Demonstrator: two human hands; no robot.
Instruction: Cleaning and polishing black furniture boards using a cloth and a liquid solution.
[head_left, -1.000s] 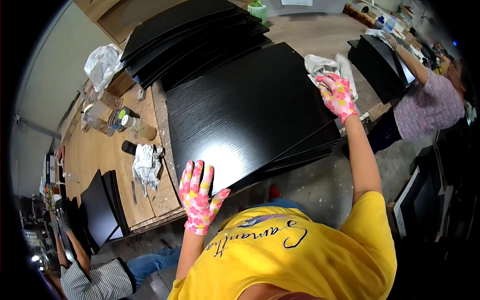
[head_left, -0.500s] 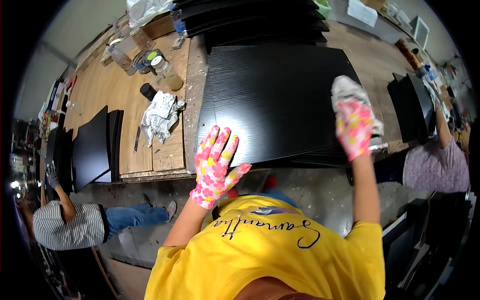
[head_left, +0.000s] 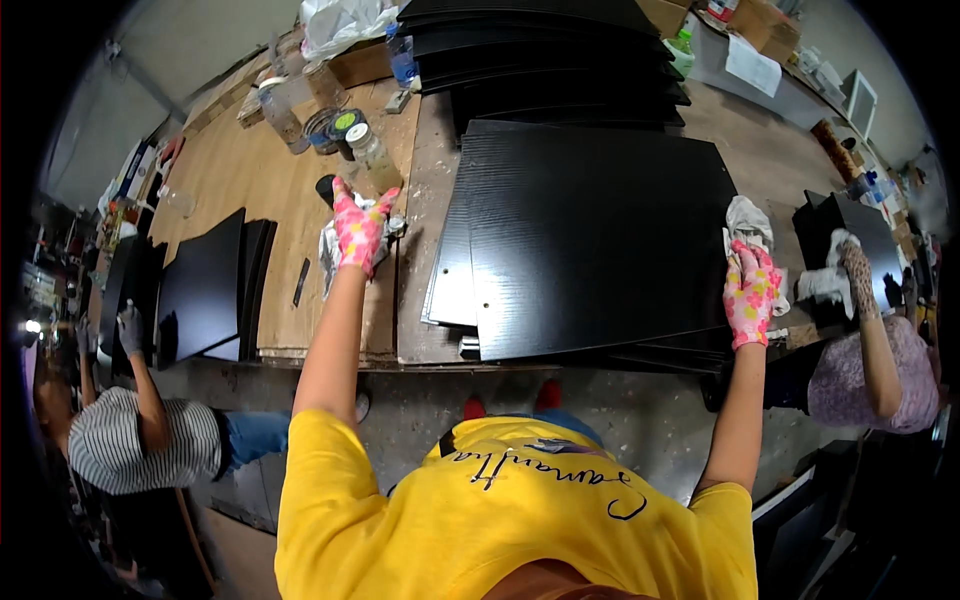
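Workshop counter (head_left: 425, 200), seen from above. Fingers of the person's left hand (head_left: 359, 232), in a pink floral glove, are parted and released, spread over a crumpled white cloth (head_left: 328, 250); whether they touch it cannot be told. Fingers of the right hand (head_left: 751, 295), gloved alike, lie on a white rag (head_left: 747, 220) at the right edge of the large black panel (head_left: 600, 240); whether they are clenched on it cannot be told. The panel lies flat in front of the person, between the hands, overlapping a lower panel (head_left: 452, 260) at its left. Just beside the left fingertips: a small black container (head_left: 325, 188) and a white-lidded jar (head_left: 370, 155). Behind the panel: a tall stack of black boards (head_left: 540, 60). Outermost: at right, a co-worker's hand (head_left: 859, 280) with a pale cloth (head_left: 826, 285); at left, a co-worker in a striped shirt (head_left: 150, 440)
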